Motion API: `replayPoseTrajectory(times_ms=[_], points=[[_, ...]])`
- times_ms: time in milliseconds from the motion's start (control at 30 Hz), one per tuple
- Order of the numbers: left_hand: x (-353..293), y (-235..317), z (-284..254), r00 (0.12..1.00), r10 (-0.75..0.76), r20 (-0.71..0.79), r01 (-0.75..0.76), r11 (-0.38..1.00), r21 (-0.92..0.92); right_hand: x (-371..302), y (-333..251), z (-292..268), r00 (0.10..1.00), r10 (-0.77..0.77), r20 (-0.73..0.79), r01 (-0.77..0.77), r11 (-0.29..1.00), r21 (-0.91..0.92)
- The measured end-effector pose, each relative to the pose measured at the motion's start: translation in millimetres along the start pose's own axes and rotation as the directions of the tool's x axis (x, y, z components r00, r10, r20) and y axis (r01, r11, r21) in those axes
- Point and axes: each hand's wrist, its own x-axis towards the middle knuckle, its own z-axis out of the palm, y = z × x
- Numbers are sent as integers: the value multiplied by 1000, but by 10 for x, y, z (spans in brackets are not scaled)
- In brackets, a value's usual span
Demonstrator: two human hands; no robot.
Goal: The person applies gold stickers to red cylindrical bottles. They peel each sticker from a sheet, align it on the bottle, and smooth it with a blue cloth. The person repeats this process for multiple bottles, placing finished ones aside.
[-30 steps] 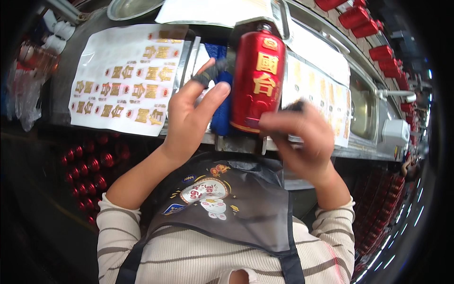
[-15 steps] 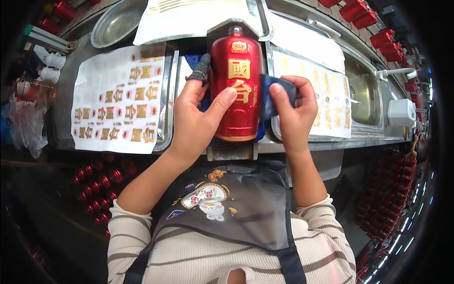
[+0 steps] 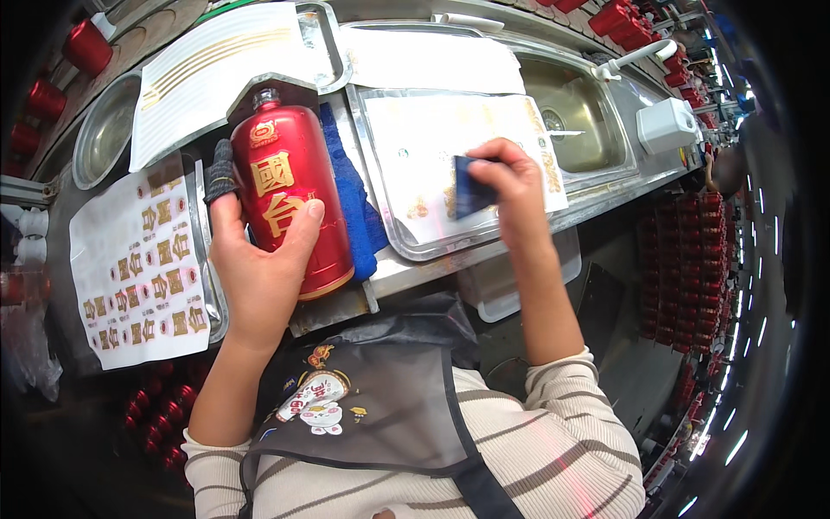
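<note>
My left hand (image 3: 259, 272) is closed around a red bottle (image 3: 324, 246) with gold characters on its front. The bottle lies on its back, neck away from me, in a metal holder (image 3: 333, 309). A dark knitted finger cover (image 3: 222, 173) sits on one finger of that hand, and my thumb presses the bottle's front. My right hand (image 3: 514, 186) pinches a flat dark blue piece (image 3: 469, 197), blurred by motion; whether it is a scraper or folded cloth I cannot tell. It hovers over a white decal sheet (image 3: 432, 186) on the right tray.
A blue cloth (image 3: 356, 203) lies beside the bottle. Another decal sheet (image 3: 130, 268) is on the left, near a metal bowl (image 3: 108, 130). A striped sheet (image 3: 225, 69) lies behind. At right are a sink (image 3: 584, 112), a white jug (image 3: 668, 127) and stacked red bottles (image 3: 683, 268).
My right hand has moved away from the bottle to the right, carrying the dark blue piece. The view has turned to the right, and my left hand remains on the bottle.
</note>
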Motion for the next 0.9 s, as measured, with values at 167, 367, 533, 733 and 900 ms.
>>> replayPoseTrajectory(times_ms=[167,367,533,733,900], points=[[9,-302,-262,992,124,16,-112,942,-317,185,84,-987,845,-475,-245,-149,231,-961],[2,-424,-500,995,89,-38,-95,977,-193,484,274,-1878,946,65,-319,-245,787,-567],[-51,-432,-519,997,65,-44,-72,981,-178,470,176,-2014,934,113,-338,-287,799,-528],[-40,-445,-548,998,26,-61,-38,977,-208,393,135,-1836,945,185,-270,-300,817,-492],[-51,-427,-543,998,37,-44,-45,978,-204,395,143,-2049,951,102,-292,-250,809,-531]])
